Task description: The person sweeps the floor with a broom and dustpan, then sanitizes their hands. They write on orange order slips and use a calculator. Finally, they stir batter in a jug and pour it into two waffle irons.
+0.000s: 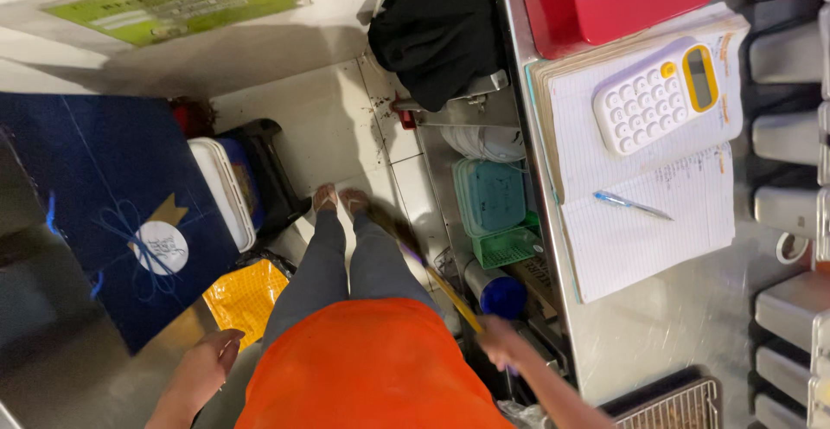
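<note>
Fingers (500, 336) of the right hand (503, 342) are wrapped shut on the upper end of a broom handle (437, 280), blurred but plainly gripping; the yellow stick runs from that fist down and away toward the feet (339, 199), its far end on the tiled floor (324, 126) just beside them. The left hand (207, 360) hangs free by the orange shirt (367, 364), fingers loosely curled and empty, near a yellow bag (245, 295). By my judgement the sweeping is under way: dark specks still dot the tiles by the steel counter (683, 316), where a notebook (644, 178), calculator (657, 93) and pen (631, 205) lie.
</note>
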